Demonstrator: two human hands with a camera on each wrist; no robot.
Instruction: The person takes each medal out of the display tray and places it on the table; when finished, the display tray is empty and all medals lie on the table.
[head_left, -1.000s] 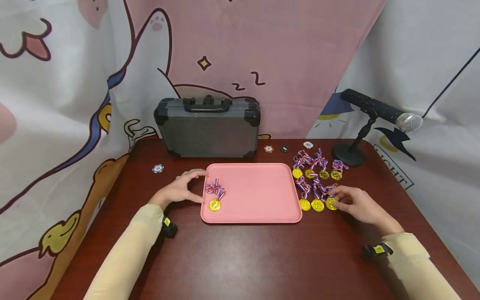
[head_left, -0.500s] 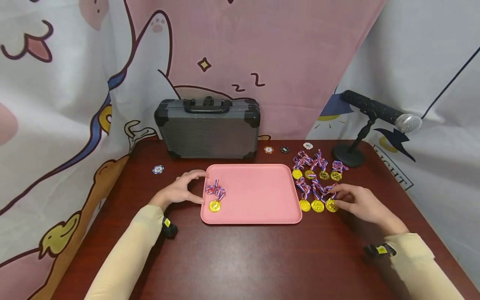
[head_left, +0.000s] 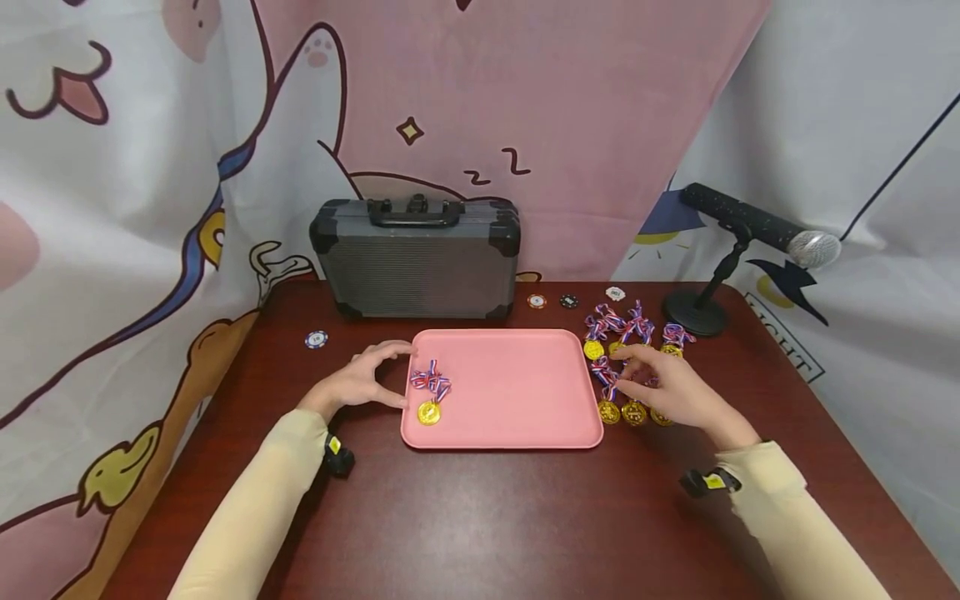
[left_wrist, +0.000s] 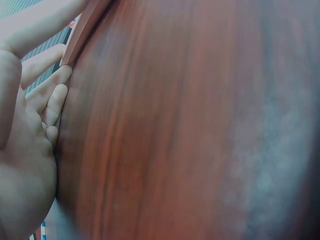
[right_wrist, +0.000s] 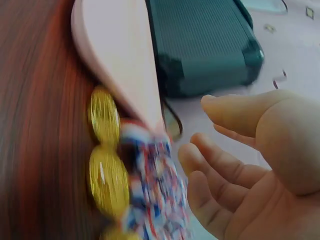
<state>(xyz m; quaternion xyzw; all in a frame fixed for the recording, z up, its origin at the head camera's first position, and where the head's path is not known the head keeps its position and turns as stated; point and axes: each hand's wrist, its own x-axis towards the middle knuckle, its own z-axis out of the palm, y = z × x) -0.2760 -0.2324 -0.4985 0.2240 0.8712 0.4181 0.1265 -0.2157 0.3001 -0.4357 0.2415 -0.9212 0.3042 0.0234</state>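
Observation:
A pink tray (head_left: 517, 387) lies on the table, with one gold medal (head_left: 429, 412) and its red, white and blue ribbon near its left side. My left hand (head_left: 356, 379) rests at the tray's left edge, thumb and fingers spread apart along it. To the right of the tray, several gold medals (head_left: 609, 412) with striped ribbons lie in two rows. Over these hovers my right hand (head_left: 671, 387), fingers loosely bent, hiding part of them. The right wrist view shows nothing between its thumb and fingers, beside the ribbons (right_wrist: 160, 185).
A grey hard case (head_left: 420, 267) stands behind the tray. A microphone (head_left: 757, 221) on a black stand is at the back right. Poker chips lie near the case, including a blue and white chip (head_left: 317, 339) on the left. Printed cloth hangs around the table.
My right hand has moved left from the rightmost front medal, over the medals nearer the tray. My left hand has stayed at the tray's edge.

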